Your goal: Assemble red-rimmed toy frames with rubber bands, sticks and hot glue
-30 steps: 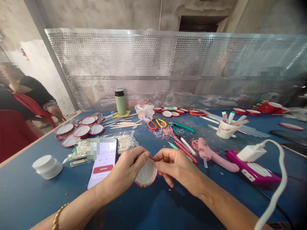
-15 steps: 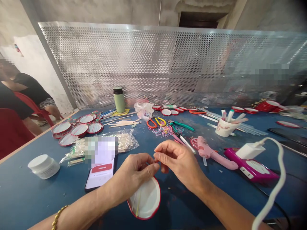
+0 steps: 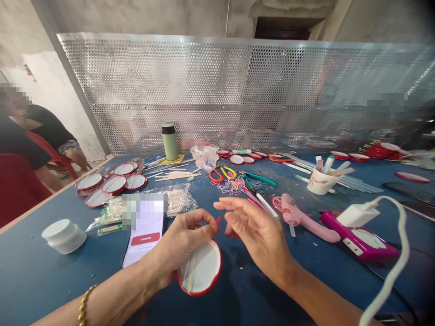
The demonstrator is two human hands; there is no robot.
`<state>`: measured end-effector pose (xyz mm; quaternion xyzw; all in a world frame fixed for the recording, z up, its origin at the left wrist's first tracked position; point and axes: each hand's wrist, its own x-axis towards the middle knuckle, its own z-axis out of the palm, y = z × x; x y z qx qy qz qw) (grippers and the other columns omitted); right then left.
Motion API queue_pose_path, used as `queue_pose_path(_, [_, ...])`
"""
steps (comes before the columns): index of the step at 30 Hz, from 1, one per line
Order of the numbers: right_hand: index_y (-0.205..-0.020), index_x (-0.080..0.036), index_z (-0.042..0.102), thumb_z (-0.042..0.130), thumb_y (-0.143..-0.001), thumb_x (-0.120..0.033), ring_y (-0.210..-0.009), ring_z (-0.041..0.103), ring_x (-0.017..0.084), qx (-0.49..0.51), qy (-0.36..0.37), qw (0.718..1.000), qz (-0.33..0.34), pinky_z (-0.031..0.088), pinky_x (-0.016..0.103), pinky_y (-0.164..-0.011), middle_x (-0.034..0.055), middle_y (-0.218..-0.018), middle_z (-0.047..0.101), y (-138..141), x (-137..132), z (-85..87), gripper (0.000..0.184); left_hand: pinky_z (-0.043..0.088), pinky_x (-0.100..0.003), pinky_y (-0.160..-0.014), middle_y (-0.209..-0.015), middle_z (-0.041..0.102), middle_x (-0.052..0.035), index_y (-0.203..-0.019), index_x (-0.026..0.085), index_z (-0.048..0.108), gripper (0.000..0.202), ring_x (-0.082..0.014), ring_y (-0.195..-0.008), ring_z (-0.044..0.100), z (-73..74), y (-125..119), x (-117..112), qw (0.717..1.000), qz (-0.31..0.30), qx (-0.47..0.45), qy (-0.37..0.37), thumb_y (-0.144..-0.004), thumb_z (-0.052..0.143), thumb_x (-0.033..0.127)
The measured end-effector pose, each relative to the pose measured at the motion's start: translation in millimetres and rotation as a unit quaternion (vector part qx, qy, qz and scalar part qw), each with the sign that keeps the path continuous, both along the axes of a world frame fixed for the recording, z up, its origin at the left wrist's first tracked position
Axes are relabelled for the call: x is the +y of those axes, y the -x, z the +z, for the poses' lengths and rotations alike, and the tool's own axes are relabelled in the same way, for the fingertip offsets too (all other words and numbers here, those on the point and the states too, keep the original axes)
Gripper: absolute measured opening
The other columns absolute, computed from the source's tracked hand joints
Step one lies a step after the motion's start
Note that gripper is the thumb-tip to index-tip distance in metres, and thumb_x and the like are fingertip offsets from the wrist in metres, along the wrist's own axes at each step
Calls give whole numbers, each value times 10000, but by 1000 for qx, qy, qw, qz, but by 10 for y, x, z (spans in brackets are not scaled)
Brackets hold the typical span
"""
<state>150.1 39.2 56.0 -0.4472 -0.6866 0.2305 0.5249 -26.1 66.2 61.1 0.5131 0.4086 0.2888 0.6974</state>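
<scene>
My left hand [image 3: 192, 237] is closed around the upper edge of a round white disc [image 3: 205, 267] with a red rim, tilted above the table. Thin pale and yellowish bands run across the left side of its face. A small red tip [image 3: 218, 221] pokes out between my left thumb and index finger; what it belongs to is hidden. Just to the right, my right hand [image 3: 260, 235] hovers with its fingers stretched out and apart, and nothing shows in it. Under my left wrist lies a phone [image 3: 141, 253] with a lit screen.
A white jar [image 3: 64, 236] and a heap of red-rimmed discs [image 3: 113, 184] are at left. Loose colored bands [image 3: 234, 184], pliers [image 3: 260, 178], a pink glue gun [image 3: 311, 222], a purple power strip [image 3: 363, 237] and a paper cup [image 3: 321, 182] stand beyond my hands. A person [image 3: 50, 127] sits far left.
My right hand has come away from my left fingertips and its fingers have spread. The red tip now shows at my left fingers. The disc has shifted slightly up and left.
</scene>
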Motion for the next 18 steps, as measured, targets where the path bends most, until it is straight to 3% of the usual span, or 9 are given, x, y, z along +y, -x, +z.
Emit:
queue_pose_path(3, [-1070,-193,655,478,-966,-479,-584,592,113,27,111,993,31,495,228,-523,33,-819,686,-47,37,11,352,266,-155,-401,-535,464,63,-809,172,554,325,-49,-416,400,-23,-8,6,998,17,16,-53,-755,699,458])
queue_pose_path(5, [-978,-185,674,578,-908,-490,-592,556,112,-3,132,990,55,456,219,-521,3,-724,617,-47,57,9,328,266,-155,-412,-548,467,60,-804,165,558,308,-44,-431,385,-53,-13,12,996,16,16,-88,-768,685,443])
queue_pose_path(7, [-896,-181,678,665,-856,-435,-620,529,104,-21,115,991,62,433,218,-545,-3,-757,590,-29,74,0,257,256,-156,-414,-541,458,60,-790,161,556,292,-43,-436,366,-83,-15,17,993,8,20,-118,-782,668,431])
queue_pose_path(11, [-817,-168,664,639,-874,-345,-603,501,93,15,129,989,74,407,220,-542,-9,-741,562,0,84,8,188,224,-158,-400,-519,419,67,-778,163,556,253,-43,-427,316,-101,-13,26,986,10,38,-159,-819,614,406])
queue_pose_path(14, [-786,-166,645,651,-862,-336,-554,475,84,69,189,972,121,391,215,-509,-28,-676,527,-2,64,49,187,238,-155,-409,-534,430,61,-760,159,570,199,-46,-448,335,-77,-6,33,979,45,52,-193,-814,609,347])
queue_pose_path(18, [-738,-168,665,699,-824,-270,-656,526,90,175,178,946,206,451,210,-566,-4,-814,569,-6,36,74,137,254,-161,-413,-559,473,48,-747,161,568,157,-52,-456,363,-67,1,38,980,37,45,-189,-813,592,301])
